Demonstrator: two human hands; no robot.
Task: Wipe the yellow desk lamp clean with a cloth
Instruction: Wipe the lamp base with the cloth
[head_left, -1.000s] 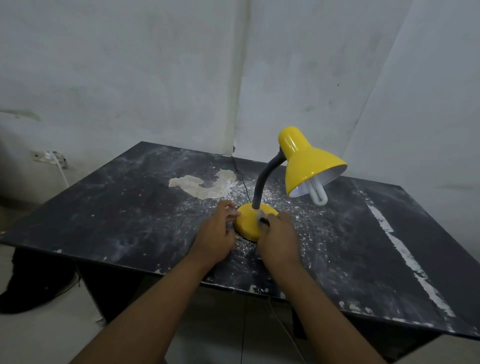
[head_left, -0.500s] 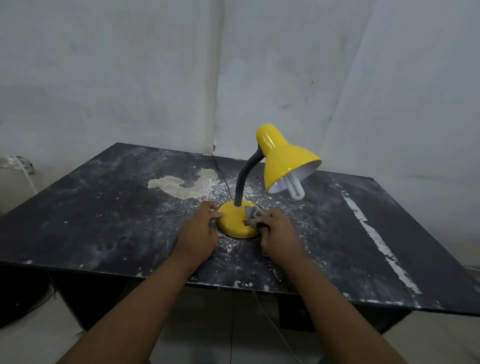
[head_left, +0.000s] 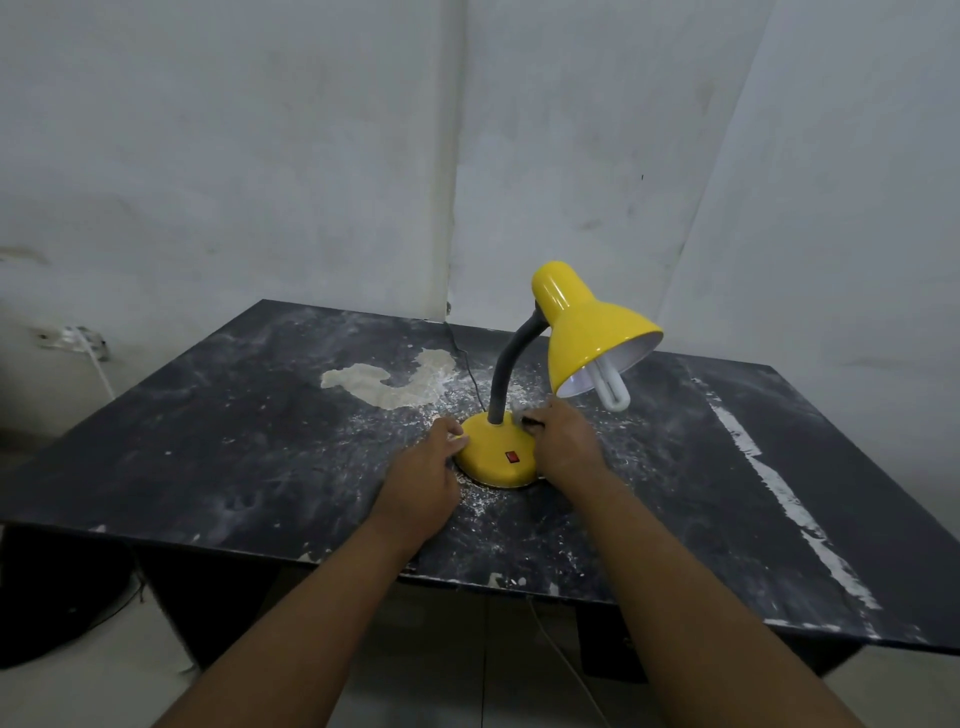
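The yellow desk lamp (head_left: 589, 325) stands on a dusty black table (head_left: 218, 447). It has a grey bendable neck, a white bulb under the shade and a round yellow base (head_left: 493, 452) with a red switch. My left hand (head_left: 423, 480) rests against the left edge of the base, fingertips touching it. My right hand (head_left: 563, 441) presses a small grey cloth (head_left: 522, 415) on the back right of the base, near the neck's foot. Most of the cloth is hidden under my fingers.
White dust and a pale patch (head_left: 395, 382) cover the table's middle. A thin black cord (head_left: 465, 364) runs from the lamp to the wall. A wall socket with a white cable (head_left: 78, 340) sits at the left. White streaks (head_left: 779, 493) mark the table's right side.
My right hand with the cloth has slid from the front of the base round to its back right side, uncovering the red switch. My left hand stays on the left edge.
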